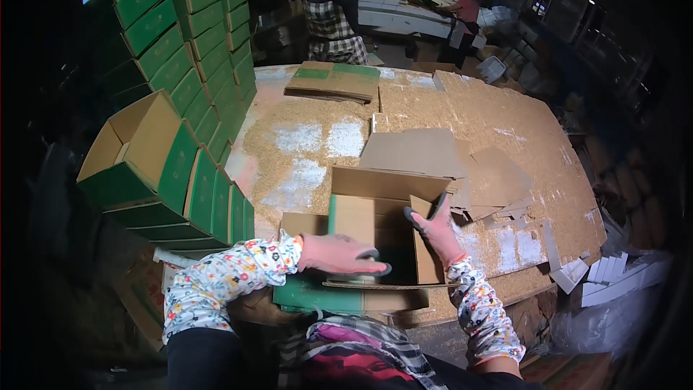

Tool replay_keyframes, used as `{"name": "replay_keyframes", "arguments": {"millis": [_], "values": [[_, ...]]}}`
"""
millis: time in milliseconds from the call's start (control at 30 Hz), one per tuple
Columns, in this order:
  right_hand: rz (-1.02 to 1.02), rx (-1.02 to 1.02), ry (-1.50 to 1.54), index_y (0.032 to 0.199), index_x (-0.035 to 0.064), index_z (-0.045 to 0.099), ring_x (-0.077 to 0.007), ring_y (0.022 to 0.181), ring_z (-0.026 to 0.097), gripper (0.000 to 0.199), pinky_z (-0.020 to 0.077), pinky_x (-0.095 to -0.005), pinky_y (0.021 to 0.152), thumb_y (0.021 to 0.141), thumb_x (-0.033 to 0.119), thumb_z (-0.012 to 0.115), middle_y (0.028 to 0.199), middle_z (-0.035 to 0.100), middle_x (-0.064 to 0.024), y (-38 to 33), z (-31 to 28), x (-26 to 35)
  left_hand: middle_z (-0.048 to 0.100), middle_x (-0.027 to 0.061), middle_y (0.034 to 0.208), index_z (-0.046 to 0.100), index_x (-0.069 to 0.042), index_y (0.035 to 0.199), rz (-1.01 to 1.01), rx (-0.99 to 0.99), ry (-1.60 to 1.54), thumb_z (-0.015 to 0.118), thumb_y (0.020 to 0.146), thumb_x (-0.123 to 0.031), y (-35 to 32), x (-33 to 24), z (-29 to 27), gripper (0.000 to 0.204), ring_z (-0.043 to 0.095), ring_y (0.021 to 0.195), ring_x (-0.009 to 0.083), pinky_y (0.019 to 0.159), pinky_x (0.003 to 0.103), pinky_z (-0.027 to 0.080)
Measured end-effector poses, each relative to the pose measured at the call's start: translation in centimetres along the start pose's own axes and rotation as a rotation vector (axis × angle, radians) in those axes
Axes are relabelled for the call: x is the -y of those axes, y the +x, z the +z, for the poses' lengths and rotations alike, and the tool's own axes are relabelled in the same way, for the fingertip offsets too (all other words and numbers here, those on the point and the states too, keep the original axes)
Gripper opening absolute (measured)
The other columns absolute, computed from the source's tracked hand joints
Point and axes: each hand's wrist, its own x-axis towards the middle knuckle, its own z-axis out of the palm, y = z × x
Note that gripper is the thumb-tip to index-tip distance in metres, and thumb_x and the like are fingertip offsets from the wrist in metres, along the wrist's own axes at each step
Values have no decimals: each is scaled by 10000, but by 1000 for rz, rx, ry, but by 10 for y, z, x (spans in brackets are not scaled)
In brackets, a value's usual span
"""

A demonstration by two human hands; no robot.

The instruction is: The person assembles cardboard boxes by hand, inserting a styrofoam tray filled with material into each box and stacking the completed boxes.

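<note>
Currently I'm viewing the worktable, an open cardboard carton sitting at its near edge between two hands: the left hand lying flat over the near-left side, the right hand resting thumb-spread against the right flap.

No lettering is readable; the stacked green cartons seem to carry faint marks (too small to decipher).

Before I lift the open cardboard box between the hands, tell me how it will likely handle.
The box is probably light for its size: thin walls, nothing visibly packed inside. The far wall stands straight, suggesting fairly stiff board; the panel by the right hand angles inward, so creases may fold.
</note>
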Motion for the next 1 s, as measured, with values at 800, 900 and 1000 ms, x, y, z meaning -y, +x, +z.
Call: {"name": "replay_keyframes", "arguments": {"millis": [800, 900, 1000], "values": [[240, 189, 635, 1452, -3, 251, -281, 1327, 363, 710, 288, -430, 1095, 974, 510, 356, 1439, 374, -189, -57, -67, -14, 448, 250, 1350, 226, 94, 1410, 62, -808, -737, 733, 759, -436, 25, 56, 56, 981, 414, 1285, 333, 1077, 358, 325], [561, 150, 1139, 1443, 24, 290, -283, 1233, 493, 707, 401, -447, 1024, 955, 524, 401, 1389, 440, -202, -29, -99, 15, 413, 275, 1361, 288, 57, 1391, 240, -1038, 238, 698, 750, -264, 4, 83, 120, 826, 348, 1295, 445, 1091, 494, 276], [362, 166, -319, 1413, -15, 318, -315, 1208, 506, 718, 415, -373, 1006, 869, 355, 607, 1342, 473, -232, -44, -63, -34, 447, 227, 1342, 416, 1, 1348, -6, -834, 168, 617, 836, -135, -3, 105, 115, 567, 380, 1285, 390, 1072, 469, 319]]}}
